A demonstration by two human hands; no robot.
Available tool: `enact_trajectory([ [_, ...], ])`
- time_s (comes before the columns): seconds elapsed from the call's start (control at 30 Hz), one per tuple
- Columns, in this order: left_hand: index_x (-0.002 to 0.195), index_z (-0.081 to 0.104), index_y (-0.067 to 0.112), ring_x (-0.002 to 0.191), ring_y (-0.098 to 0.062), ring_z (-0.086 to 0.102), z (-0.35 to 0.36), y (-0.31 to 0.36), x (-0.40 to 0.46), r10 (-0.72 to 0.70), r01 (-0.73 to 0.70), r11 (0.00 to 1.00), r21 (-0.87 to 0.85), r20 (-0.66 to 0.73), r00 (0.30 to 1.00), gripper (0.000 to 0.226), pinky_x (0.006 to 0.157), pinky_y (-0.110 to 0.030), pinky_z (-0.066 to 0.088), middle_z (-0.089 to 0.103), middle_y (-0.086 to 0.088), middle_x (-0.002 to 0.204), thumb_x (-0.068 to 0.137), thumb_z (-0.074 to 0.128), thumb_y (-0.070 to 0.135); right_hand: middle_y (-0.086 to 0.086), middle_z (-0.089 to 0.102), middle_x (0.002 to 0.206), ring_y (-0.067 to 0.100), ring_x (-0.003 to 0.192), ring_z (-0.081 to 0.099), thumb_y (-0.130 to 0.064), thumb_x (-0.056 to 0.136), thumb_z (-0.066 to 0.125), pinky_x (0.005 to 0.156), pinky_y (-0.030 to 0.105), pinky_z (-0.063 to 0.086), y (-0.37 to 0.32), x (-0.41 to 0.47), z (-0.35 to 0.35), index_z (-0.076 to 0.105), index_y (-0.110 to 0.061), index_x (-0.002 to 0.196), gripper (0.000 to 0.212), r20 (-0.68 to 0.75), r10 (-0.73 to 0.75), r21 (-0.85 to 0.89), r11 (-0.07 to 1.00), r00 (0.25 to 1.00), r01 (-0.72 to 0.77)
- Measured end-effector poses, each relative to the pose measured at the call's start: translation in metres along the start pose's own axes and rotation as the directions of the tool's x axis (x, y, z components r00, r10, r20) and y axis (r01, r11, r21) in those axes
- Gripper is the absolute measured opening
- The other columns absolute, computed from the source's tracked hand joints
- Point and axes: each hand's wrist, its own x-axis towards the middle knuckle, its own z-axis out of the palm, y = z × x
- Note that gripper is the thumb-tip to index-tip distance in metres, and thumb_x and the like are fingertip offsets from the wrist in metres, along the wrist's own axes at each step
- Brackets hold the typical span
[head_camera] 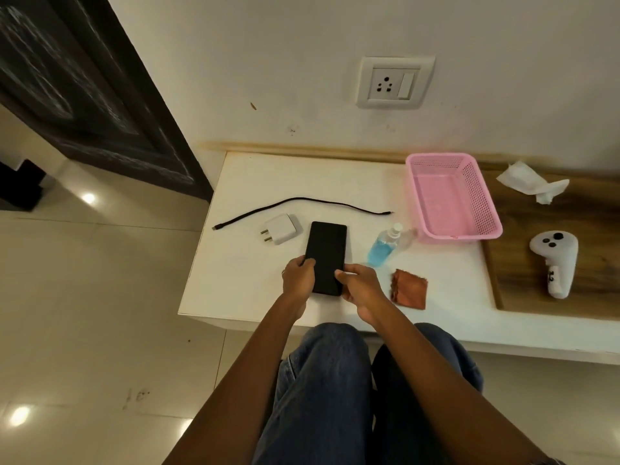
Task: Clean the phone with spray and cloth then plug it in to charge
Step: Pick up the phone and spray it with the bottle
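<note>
Black phone (pixel 327 253), two hands.

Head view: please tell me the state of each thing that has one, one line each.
Phone: screen dark, unplugged, gripped by both hands.
Left hand: grips phone.
Right hand: grips phone.
Cable: loose, both ends free.
Charger: unplugged, lying flat.
Spray: lying down, part full.
Cloth: folded, untouched.
Socket: empty.
Basket: empty.

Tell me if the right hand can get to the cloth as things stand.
Probably yes: the cloth lies just beside the right hand, nothing between them, but that hand must release the phone first.
</note>
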Motion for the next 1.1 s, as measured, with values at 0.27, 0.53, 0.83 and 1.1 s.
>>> enact_trajectory([
  [0.27,0.113,0.056,0.011,0.1,-0.026,0.061,-0.006,0.002,-0.03,0.027,-0.009,0.979,-0.205,0.085,0.996,0.036,0.087,-0.038,0.051,0.062,-0.015,0.115,0.1,0.033,0.034,0.013,0.061,0.11,0.025,0.095,0.064,-0.006,0.093,0.051,0.069,0.034,0.059,-0.002,-0.027,-0.025,0.054,-0.016,0.102,0.013,0.161,-0.048,0.289,0.957,0.986,0.0],
  [0.53,0.128,0.057,0.017,0.117,-0.028,0.058,-0.019,0.026,-0.056,0.063,0.24,0.861,-0.448,0.562,0.825,0.072,0.105,-0.048,0.041,0.061,-0.013,0.128,0.087,0.028,0.069,-0.001,0.07,0.093,0.016,0.082,0.071,-0.009,0.09,0.057,0.06,0.027,0.058,-0.011,-0.066,-0.048,0.059,-0.025,0.099,0.018,0.204,-0.236,0.326,0.931,0.95,0.161],
  [0.83,0.127,0.059,0.019,0.123,-0.031,0.051,-0.016,0.027,-0.066,0.151,0.338,0.783,-0.522,0.687,0.71,0.075,0.105,-0.057,0.037,0.055,-0.011,0.136,0.086,0.024,0.072,0.008,0.068,0.104,0.025,0.096,0.067,-0.013,0.087,0.062,0.073,0.034,0.06,-0.012,-0.094,-0.06,0.055,-0.013,0.117,0.031,0.142,-0.337,0.249,0.922,0.931,0.296],
  [1.1,0.111,0.07,0.024,0.116,-0.028,0.059,-0.009,0.023,-0.065,0.094,0.292,0.819,-0.494,0.617,0.782,0.074,0.102,-0.049,0.044,0.065,-0.007,0.125,0.084,0.023,0.074,0.001,0.072,0.087,0.015,0.074,0.07,-0.026,0.089,0.06,0.06,0.017,0.056,-0.01,-0.082,-0.085,0.067,-0.023,0.086,0.008,0.002,-0.371,0.108,0.923,0.929,0.368],
])
